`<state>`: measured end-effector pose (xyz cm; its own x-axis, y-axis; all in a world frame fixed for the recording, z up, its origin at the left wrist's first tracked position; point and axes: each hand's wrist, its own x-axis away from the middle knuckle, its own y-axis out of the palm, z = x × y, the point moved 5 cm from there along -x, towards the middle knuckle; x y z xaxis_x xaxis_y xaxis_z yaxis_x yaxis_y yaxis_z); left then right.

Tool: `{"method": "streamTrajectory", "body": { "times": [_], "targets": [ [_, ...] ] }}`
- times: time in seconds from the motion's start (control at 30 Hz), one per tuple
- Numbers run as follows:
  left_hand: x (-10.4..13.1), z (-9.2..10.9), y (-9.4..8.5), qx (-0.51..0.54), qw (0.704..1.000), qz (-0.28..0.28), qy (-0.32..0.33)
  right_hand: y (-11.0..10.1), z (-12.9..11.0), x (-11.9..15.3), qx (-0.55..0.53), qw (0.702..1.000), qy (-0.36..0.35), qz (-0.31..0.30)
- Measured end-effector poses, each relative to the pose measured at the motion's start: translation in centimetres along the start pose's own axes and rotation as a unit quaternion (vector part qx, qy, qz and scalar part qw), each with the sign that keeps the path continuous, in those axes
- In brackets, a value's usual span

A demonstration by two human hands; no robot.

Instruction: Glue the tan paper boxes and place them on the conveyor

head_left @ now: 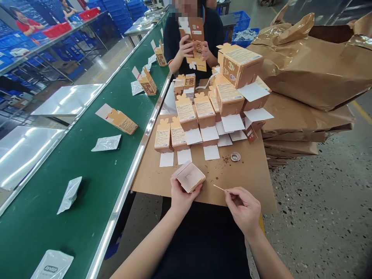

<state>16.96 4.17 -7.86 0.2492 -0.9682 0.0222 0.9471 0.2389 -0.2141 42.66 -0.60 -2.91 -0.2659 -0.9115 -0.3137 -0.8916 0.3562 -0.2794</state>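
My left hand (184, 195) grips a small carton box (190, 177) from below, its pale flap side turned up toward me. Between the thumb and fingers of my right hand (242, 207) is a cotton swab (218, 187), its white tip pointing left toward the box without touching it. A small round clear dish (235, 156) lies on the brown cardboard sheet (247, 182), beside scattered brown specks. Beyond my hands, several orange-brown cartons (205, 110) stand stacked, many with white flaps hanging out toward me.
To the left runs a green conveyor belt (95, 174) with a metal edge, carrying silver pouches (69, 193) and open cartons (120, 119). Across the table a co-worker (193, 46) holds a flat carton blank. Large brown paper bundles (314, 69) are piled at the right.
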Motion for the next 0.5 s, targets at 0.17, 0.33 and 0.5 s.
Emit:
{"method": "streamTrajectory", "body": {
  "times": [0.17, 0.33, 0.5],
  "targets": [
    [0.4, -1.5, -0.2, -0.009, 1.000, -0.004, -0.013, -0.8, -0.3, 1.2, -0.021, 1.000, 0.011, -0.005],
    [0.8, -1.8, -2.6, -0.005, 1.000, 0.029, -0.002, 0.1, -0.9, 1.2, -0.034, 0.999, -0.009, -0.008],
    [-0.7, -1.3, -5.9, 0.051, 0.988, 0.143, -0.018, 0.7, -1.0, 0.8, -0.043, 0.999, -0.021, -0.019]
  ]
}}
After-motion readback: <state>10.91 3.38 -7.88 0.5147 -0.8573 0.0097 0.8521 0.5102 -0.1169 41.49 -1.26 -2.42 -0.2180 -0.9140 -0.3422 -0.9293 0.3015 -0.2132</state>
